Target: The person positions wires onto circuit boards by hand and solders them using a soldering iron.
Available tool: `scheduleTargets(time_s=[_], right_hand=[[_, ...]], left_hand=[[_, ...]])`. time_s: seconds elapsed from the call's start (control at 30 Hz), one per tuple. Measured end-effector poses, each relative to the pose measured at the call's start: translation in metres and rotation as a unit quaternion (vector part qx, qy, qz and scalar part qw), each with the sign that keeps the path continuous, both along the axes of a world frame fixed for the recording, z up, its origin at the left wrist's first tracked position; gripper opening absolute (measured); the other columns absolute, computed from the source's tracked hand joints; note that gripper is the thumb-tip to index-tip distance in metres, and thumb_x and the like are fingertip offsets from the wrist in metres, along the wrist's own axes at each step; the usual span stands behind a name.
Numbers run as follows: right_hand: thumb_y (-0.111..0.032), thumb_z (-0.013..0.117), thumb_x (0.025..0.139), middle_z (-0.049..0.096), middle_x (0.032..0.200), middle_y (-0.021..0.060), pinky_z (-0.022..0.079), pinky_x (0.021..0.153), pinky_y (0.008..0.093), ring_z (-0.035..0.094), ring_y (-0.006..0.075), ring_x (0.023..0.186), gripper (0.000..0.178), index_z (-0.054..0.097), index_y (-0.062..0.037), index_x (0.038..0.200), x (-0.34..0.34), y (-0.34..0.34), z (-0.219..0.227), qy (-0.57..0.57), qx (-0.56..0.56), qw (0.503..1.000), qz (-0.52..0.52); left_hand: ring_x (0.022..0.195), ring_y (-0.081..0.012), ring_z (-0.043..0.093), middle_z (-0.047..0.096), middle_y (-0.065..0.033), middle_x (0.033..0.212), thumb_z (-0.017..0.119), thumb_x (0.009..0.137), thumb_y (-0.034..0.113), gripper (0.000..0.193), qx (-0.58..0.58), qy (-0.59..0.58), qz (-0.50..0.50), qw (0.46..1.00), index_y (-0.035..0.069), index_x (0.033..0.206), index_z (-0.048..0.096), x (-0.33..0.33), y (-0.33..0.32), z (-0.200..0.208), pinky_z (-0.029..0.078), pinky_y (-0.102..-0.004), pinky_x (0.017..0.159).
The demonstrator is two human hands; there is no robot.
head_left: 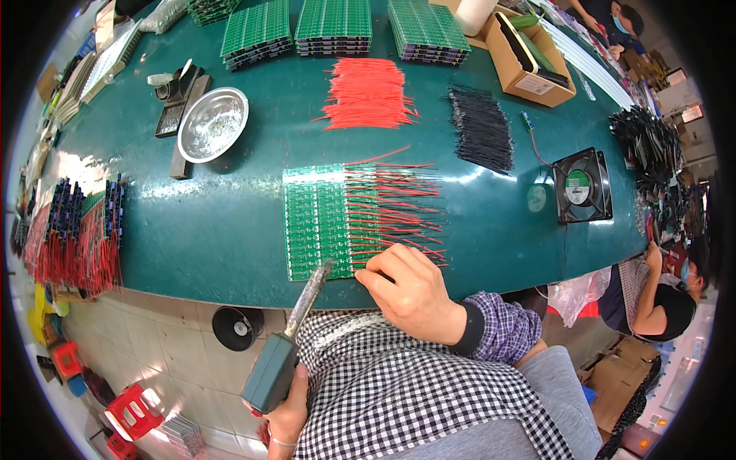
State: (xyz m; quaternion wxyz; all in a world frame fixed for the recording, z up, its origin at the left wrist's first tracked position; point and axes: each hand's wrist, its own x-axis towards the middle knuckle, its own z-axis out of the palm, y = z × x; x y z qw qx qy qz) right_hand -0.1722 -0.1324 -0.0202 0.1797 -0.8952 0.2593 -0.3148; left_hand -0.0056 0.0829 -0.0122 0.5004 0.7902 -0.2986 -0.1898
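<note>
A green panel of small circuit boards (314, 222) lies on the table before me. Red and some black wires (402, 199) stick out from its right part. My left hand (287, 410) is wrapped round the boxy grey-green handle of a soldering iron (274, 368), whose metal tip reaches the panel's lower edge. Over the panel's lower right corner, my right hand (414, 295) is closed with thumb and forefinger pinched together. What sits between those fingertips is too small to make out.
Beyond the panel lie a pile of red wires (368, 92) and a pile of black wires (481, 126). A metal bowl (213, 125) stands left, a fan (583, 186) right. Stacked green panels (333, 27) line the back, near a cardboard box (533, 80). Other people work at right.
</note>
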Motion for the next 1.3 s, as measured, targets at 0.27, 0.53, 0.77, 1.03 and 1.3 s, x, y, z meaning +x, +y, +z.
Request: scheduleTargets(time_s=[0.27,0.53,0.77,1.03,1.3], right_hand=[[-0.033,0.078,0.08,0.035,0.162,0.0189,0.025,0.123,0.051,0.03,0.0344,0.153,0.079,0.05,-0.004,0.148,-0.009,-0.002,0.034,0.167,-0.025,0.986,0.009],[-0.053,0.069,0.087,0.025,0.166,0.0223,0.015,0.125,0.055,0.019,0.0361,0.156,0.097,0.031,0.0017,0.157,0.005,-0.016,0.0,0.225,0.038,0.973,0.039],[-0.055,0.063,0.091,0.024,0.165,0.0251,0.016,0.125,0.0535,0.017,0.0374,0.157,0.094,0.031,0.0072,0.155,-0.015,-0.022,0.031,0.196,0.076,0.977,0.043],[-0.049,0.065,0.093,0.026,0.164,0.0247,0.02,0.123,0.0578,0.02,0.0393,0.155,0.086,0.034,0.002,0.155,0.028,-0.086,0.003,0.195,0.014,0.98,0.036],[-0.047,0.063,0.096,0.035,0.16,0.0207,0.02,0.122,0.0605,0.027,0.0389,0.151,0.072,0.041,-0.0129,0.155,0.013,-0.075,-0.009,0.2,-0.001,0.98,-0.01]], left_hand=[[0.067,-0.0091,0.056,0.071,-0.012,0.104,0.074,0.083,-0.007,0.036,-0.153,-0.144,0.068,0.975,-0.008,0.118,0.067,0.04,-0.055,0.011,0.044,-0.0224,0.056],[0.074,-0.0189,0.061,0.069,-0.0103,0.095,0.077,0.087,0.002,0.026,-0.107,-0.259,0.104,0.954,-0.008,0.107,0.064,0.108,-0.147,0.002,0.051,-0.0326,0.067],[0.061,-0.0121,0.056,0.069,-0.0116,0.098,0.073,0.085,0.0,0.031,-0.254,-0.007,0.119,0.96,-0.006,0.114,0.064,0.089,-0.15,0.017,0.042,-0.0243,0.048],[0.102,-0.0269,0.07,0.069,-0.0166,0.111,0.065,0.083,-0.005,0.047,-0.276,0.418,0.04,0.865,-0.002,0.129,0.057,0.061,-0.158,-0.009,0.059,-0.0434,0.091],[0.13,-0.0309,0.056,0.066,-0.0188,0.118,0.064,0.084,-0.001,0.033,-0.319,0.446,-0.023,0.836,-0.007,0.117,0.061,0.032,-0.159,-0.02,0.037,-0.0458,0.122]])
